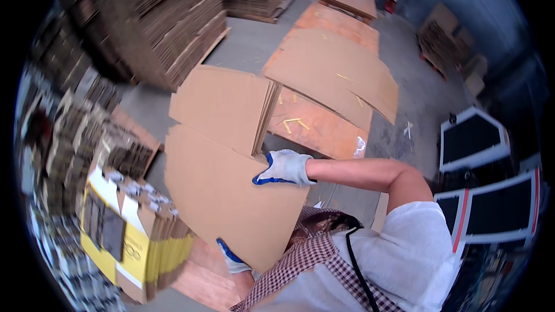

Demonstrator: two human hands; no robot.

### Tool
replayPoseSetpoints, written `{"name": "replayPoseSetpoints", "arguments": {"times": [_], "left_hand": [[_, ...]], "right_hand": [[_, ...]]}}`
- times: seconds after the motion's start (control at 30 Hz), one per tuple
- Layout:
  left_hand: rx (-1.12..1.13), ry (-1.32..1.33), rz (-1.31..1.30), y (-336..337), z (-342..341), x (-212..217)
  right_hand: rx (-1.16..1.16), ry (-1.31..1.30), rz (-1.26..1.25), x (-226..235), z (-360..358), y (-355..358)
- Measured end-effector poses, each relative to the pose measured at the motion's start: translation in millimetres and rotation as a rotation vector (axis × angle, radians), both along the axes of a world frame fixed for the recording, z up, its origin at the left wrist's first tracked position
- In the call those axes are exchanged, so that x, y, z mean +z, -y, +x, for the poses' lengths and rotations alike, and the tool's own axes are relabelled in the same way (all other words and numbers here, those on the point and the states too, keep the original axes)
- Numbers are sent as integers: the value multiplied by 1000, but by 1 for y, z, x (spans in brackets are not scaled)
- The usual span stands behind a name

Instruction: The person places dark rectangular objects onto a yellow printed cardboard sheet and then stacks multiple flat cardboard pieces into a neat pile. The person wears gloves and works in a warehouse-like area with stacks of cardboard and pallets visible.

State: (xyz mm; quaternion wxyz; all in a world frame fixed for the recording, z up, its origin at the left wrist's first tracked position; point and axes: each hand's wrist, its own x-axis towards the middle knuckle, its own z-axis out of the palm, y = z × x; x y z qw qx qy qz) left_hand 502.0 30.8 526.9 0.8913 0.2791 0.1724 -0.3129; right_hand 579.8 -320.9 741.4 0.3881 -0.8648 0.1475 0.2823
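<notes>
A stack of flat brown cardboard sheets lies across the middle in front of me, creased and with a cut slot on its right side. My right hand, in a white glove with blue on the palm side, grips the right edge by that slot. At the near edge my left hand, gloved alike, has its thumb over the top sheet; its other fingers are hidden beneath. More flat cardboard rests just beyond on an orange-brown board table.
Yellow-and-white folded cartons stand at the left. Tall cardboard stacks rise at the back left. Thin yellow strips lie scattered on the table. Dark panels with pale frames are at the right, and a cardboard pile is by the wall.
</notes>
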Motion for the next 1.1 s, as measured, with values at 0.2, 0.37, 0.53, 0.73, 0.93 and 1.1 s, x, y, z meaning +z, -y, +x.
{"name": "replayPoseSetpoints", "arguments": {"times": [0.2, 0.37, 0.53, 0.73, 0.93, 1.1], "left_hand": [[-122, 165, 326, 51, 135, 73], [-244, 204, 387, 69, 219, 91], [-352, 269, 589, 87, 284, 109], [-439, 360, 761, 119, 347, 131], [-379, 361, 724, 110, 406, 121], [-456, 328, 662, 114, 443, 135]], "right_hand": [[-323, 232, 153, -8, -5, 86], [-525, 288, 194, -48, -7, 102], [-725, 338, 428, -49, -9, 99], [-949, 395, 630, -54, 5, 85], [-876, 412, 530, -43, 69, 102], [-852, 374, 359, -59, 106, 105]]}}
